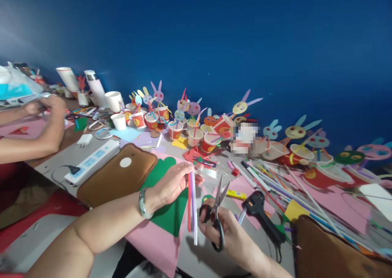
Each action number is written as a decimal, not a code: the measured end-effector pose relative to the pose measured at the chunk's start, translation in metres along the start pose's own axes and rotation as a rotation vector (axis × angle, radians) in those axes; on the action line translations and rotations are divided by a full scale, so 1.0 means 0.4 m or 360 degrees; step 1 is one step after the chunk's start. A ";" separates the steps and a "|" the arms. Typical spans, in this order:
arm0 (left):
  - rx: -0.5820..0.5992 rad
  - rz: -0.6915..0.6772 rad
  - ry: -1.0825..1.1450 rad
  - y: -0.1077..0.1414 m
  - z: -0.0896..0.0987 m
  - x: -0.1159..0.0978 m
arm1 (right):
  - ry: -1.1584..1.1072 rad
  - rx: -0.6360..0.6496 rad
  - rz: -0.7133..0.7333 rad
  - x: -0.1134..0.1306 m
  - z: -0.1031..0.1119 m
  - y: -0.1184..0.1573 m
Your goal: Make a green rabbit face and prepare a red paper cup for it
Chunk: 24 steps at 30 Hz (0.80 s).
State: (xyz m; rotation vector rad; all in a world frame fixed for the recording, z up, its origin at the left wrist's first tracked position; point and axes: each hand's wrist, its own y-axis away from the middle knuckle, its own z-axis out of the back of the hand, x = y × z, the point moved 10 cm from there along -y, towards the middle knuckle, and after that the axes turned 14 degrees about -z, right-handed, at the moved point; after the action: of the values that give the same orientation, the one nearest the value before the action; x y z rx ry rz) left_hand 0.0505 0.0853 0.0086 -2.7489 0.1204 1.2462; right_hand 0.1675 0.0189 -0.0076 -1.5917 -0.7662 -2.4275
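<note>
Pinched in my left hand is a small bunch of thin strips, red, purple and white, hanging down over the table. A bangle circles that wrist. My right hand has its fingers through the black handles of a pair of scissors; the blades are parted and point up and away, just right of the strips without touching them. Beneath my left hand lie green paper and pink paper. A black glue gun rests right of my right hand, near a yellow cutter-like item.
Paper cups with rabbit-face cutouts line the blue wall. Long coloured strips spread across the right. Brown cushion-like pads and a power strip lie at left. Another person's hands work at far left.
</note>
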 end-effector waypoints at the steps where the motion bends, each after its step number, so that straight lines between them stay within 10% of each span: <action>1: 0.0024 -0.0011 -0.0013 0.003 -0.006 -0.007 | -0.0010 0.0036 0.0002 0.003 -0.006 0.002; 24: 0.0183 -0.0179 0.0063 0.011 -0.035 -0.045 | -0.0026 0.0191 -0.0241 0.002 -0.045 0.012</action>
State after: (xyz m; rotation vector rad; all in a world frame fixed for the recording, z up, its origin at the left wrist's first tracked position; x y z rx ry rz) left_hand 0.0485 0.0793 0.0310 -2.6434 0.0392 1.1210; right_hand 0.1545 0.0061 -0.0110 -1.5638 -1.0499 -2.4190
